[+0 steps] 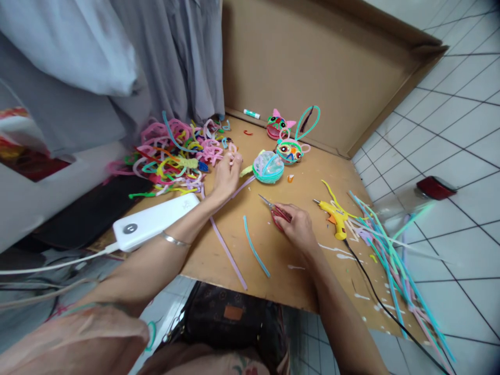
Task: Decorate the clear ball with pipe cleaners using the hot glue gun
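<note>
My left hand [227, 176] is closed in a pinch at the right side of the pile, with a small curled piece of pink pipe cleaner [233, 148] at its fingertips. In my right hand [300, 225] is a pair of red-handled scissors [278, 214], their blades pointing away to the left. Beyond and between the hands rests a round ornament wound in turquoise pipe cleaner [269, 167]. A blue pipe cleaner [255, 247] and a lilac pipe cleaner [228, 252] lie on the table nearer to me. Another lilac strip passes partly behind my left forearm.
A tangled pile of pipe cleaners [167, 151] lies at left, behind a white power bank [156, 221]. Two animal-faced ornaments, one orange-nosed [289, 151] and one pink-eared [278, 125], stand at the back. A yellow glue gun [334, 217] and long pipe cleaners [394, 265] lie right.
</note>
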A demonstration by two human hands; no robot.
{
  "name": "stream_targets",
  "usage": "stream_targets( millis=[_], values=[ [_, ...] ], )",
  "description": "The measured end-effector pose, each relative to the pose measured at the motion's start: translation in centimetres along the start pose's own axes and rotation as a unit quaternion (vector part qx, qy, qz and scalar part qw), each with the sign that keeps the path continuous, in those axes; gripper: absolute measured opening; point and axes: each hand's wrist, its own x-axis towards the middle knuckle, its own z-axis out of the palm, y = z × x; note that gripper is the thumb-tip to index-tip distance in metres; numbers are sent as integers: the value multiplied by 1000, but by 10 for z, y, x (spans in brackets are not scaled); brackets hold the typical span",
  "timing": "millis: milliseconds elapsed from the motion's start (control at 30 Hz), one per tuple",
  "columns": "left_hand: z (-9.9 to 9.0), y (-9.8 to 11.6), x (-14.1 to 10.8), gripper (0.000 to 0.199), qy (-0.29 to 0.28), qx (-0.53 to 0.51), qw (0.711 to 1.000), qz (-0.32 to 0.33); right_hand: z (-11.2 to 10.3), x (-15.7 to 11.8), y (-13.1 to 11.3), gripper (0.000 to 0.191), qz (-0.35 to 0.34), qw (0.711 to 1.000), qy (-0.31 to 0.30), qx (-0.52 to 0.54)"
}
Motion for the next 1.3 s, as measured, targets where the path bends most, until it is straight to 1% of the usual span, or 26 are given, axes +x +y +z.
stream_targets(
  millis=[67, 100, 167, 233, 300, 400, 467, 567, 667, 733, 800, 867, 933, 1000, 1033, 1133, 1200, 1233, 1300],
  values=[
    [2, -3, 1, 21, 34, 114, 991, 55, -8, 0, 1, 34, 29, 995, 24, -89],
    [3, -5, 3, 16, 38, 157, 984, 72, -12, 0, 2, 34, 52, 989, 36, -131],
    [6, -9, 5, 14, 22, 192, 978, 72, -20, 2, 5, 35, 100, 973, 50, -202],
    [7, -13, 7, 20, 12, 202, 978, 58, -26, 5, 9, 35, 135, 954, 43, -263],
    [9, -15, 6, 30, -4, 203, 978, 47, -28, 10, 11, 34, 151, 937, 25, -313],
    [9, -15, 3, 44, -31, 206, 977, 38, -26, 22, 13, 34, 151, 921, 14, -358],
    [8, -14, 1, 46, -48, 219, 974, 36, -24, 30, 13, 32, 140, 918, -2, -371],
    [7, -13, 0, 41, -65, 254, 964, 35, -20, 38, 16, 33, 112, 922, -35, -368],
    [7, -10, 0, 41, -50, 311, 949, 13, -19, 43, 21, 36, 97, 922, -41, -372],
    [8, -6, -1, 41, -47, 339, 939, 1, -22, 50, 20, 37, 98, 927, -4, -363],
    [9, -1, -3, 41, -60, 350, 935, -4, -26, 65, 15, 38, 93, 942, 68, -316],
    [10, 3, -5, 42, -71, 355, 932, -12, -30, 88, 5, 43, 67, 961, 133, -233],
    [10, 5, -6, 43, -74, 367, 927, -27, -31, 117, -8, 52, 39, 976, 155, -148],
    [9, 3, -5, 43, -67, 390, 918, -37, -29, 146, -22, 55, 35, 984, 145, -102],
    [8, 2, -4, 43, -61, 402, 913, -36, -26, 158, -27, 57, 46, 985, 136, -92],
    [7, -2, -2, 41, -46, 433, 900, -24, -16, 182, -39, 64, 117, 982, 113, -100],
    [7, -1, -2, 41, -53, 445, 894, -23, -10, 187, -40, 66, 156, 979, 85, -97],
    [8, 0, -3, 41, -62, 449, 891, -25, -7, 186, -37, 66, 165, 980, 71, -86],
    [10, 3, -6, 43, -82, 448, 890, -33, -4, 179, -28, 66, 160, 984, 57, -47]
  ],
)
